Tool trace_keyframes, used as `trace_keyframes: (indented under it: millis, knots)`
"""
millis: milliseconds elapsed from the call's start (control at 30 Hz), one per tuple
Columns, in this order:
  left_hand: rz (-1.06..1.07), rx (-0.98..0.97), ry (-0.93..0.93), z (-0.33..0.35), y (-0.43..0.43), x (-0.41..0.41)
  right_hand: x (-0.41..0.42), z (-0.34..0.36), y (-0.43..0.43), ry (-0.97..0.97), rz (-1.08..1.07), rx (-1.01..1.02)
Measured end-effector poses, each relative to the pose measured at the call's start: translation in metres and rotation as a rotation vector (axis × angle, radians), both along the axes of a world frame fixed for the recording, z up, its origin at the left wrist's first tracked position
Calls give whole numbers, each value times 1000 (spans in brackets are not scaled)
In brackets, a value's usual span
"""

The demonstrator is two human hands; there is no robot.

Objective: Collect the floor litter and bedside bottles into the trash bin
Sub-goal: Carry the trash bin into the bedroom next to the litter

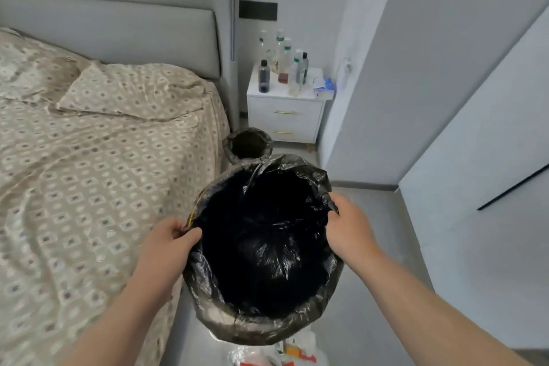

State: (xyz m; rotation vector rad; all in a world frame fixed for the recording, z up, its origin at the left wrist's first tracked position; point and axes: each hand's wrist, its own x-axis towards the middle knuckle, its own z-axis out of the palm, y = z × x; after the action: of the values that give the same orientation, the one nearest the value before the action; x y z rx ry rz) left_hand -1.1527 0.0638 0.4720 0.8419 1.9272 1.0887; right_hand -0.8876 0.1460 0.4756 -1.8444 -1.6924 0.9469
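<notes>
Apparently no legible bottles (282, 62) labels

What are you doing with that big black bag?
A person holds a bin lined with a black bag, left hand and right hand gripping its rim. It looks empty. The bottles stand on the nightstand, and litter lies on the floor below.

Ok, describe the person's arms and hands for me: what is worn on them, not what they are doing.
Both forearms are bare for as far as the head view shows them; no sleeve edge comes into view. The left hand and the right hand wear no gloves. No watch, bracelet or ring is visible on either side. No cables or markings appear on them.
</notes>
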Motion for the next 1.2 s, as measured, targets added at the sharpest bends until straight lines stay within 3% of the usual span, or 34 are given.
trace_keyframes:
  millis: [400, 533, 833, 1200]
  knots:
    - [-86, -6, 38, -294, 49, 90, 100, -269, 16, -99, -73, -7]
    - [-126, 22, 94, -364, 66, 114, 119, -340, 16, -86, -125, 10]
    - [-217, 56, 86, -433, 70, 167, 159, -422, -6, -101, -253, 45]
    - [-465, -23, 58, -522, 42, 299, 295, -510, -89, -126, -533, -2]
